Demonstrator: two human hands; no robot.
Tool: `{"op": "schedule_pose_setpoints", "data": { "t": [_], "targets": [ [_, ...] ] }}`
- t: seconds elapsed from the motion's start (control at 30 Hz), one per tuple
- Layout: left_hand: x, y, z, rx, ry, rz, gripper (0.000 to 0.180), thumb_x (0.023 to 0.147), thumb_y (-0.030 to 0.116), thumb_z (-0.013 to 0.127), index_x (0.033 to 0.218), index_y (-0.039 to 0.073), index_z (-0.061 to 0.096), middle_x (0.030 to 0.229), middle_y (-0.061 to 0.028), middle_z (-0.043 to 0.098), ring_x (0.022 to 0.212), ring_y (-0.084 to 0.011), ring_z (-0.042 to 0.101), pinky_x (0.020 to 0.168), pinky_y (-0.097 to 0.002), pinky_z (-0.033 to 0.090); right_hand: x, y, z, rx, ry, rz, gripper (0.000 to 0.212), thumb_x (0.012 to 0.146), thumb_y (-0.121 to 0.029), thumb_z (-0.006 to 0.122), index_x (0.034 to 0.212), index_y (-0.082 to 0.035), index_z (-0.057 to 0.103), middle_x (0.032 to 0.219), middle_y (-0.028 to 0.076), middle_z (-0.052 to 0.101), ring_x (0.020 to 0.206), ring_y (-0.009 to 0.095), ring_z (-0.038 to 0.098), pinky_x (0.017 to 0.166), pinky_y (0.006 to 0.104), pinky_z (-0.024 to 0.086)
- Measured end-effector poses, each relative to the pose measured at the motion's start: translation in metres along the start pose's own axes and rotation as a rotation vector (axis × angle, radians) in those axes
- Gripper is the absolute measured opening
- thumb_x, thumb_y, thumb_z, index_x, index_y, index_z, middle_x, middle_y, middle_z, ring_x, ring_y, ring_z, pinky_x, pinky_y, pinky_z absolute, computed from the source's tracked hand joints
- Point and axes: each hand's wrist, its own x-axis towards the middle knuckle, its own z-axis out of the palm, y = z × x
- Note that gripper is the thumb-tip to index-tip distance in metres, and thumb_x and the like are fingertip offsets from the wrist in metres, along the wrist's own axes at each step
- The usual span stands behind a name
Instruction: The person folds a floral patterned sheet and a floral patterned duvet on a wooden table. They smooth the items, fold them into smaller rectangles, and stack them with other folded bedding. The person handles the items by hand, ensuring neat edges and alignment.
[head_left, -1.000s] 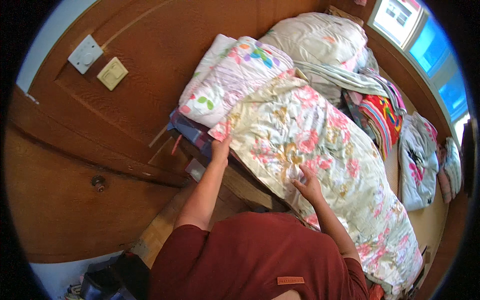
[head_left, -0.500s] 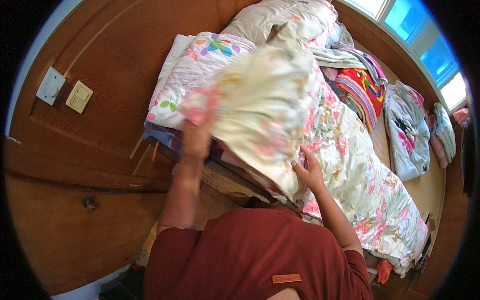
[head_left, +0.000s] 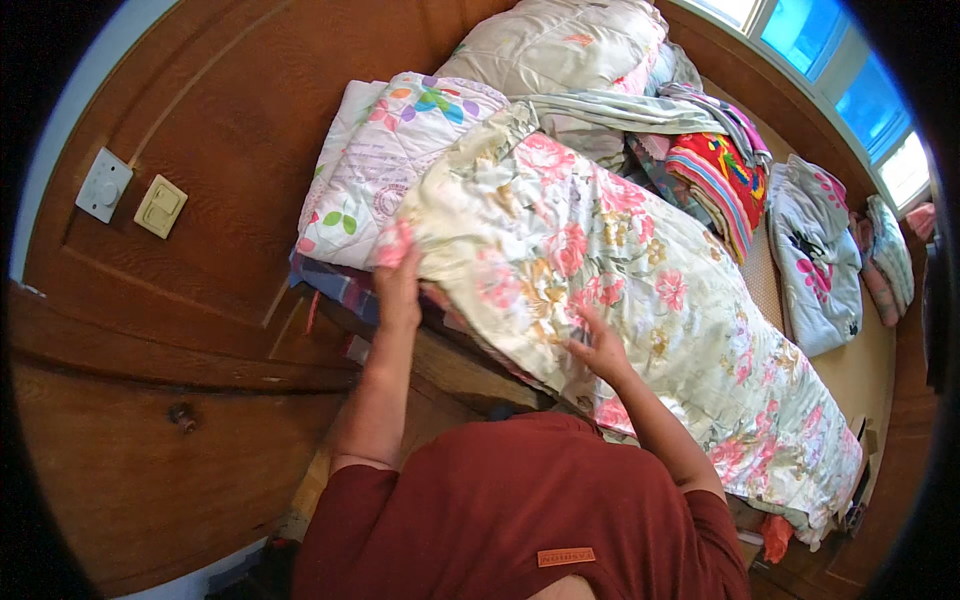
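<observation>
Head view: floral cover (head_left: 620, 285) blurred at left hand (head_left: 399, 292).

Just beyond my left hand (head_left: 400, 290) I see a folded white quilt (head_left: 365, 165) printed with coloured leaves, lying over some blue plaid cloth (head_left: 345, 290). Well to that hand's left, on the brown wood panel (head_left: 215, 110), I have a white dial plate (head_left: 103, 186) and a cream switch (head_left: 160, 206); a dark knob (head_left: 183, 416) sits nearer me. Far ahead of my right hand (head_left: 602, 348) is a bulky pale bundle (head_left: 560, 45). Ahead and to that hand's right lies a folded red patterned cloth (head_left: 720, 175), then pale folded fabric (head_left: 815, 260) with pink marks, and beyond them a window (head_left: 868, 110) with blue panes. An orange-red item (head_left: 776, 538) is nearer me, right of that hand.
</observation>
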Motion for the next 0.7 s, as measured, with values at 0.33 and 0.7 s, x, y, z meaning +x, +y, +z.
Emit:
{"op": "schedule_pose_setpoints", "data": {
  "t": [0.33, 0.7],
  "targets": [
    [-0.058, 0.056, 0.082, 0.453, -0.829, 0.228, 0.030, 0.077, 0.018, 0.061, 0.102, 0.002, 0.057, 0.091, -0.0129, 0.060, 0.079, -0.0240, 0.059, 0.071, -0.0332, 0.047, 0.007, -0.042, -0.026, 0.615, 0.052, -0.184, 0.058, 0.076, -0.021, 0.064, 0.128, -0.009, 0.040, 0.124, 0.007, 0.047, 0.115, 0.021, 0.044, 0.092, 0.0339, 0.038],
    [0.052, -0.093, -0.091, 0.101, 0.213, -0.202, 0.037, 0.075, 0.008, 0.064, 0.108, -0.004, 0.054, 0.106, -0.0068, 0.057, 0.091, -0.0173, 0.055, 0.076, -0.0294, 0.043, -0.003, -0.006, -0.005, 0.340, 0.069, 0.118, 0.058, 0.074, -0.021, 0.067, 0.126, -0.009, 0.044, 0.115, 0.011, 0.056, 0.103, 0.025, 0.054, 0.085, 0.0367, 0.044]
  ]
}}
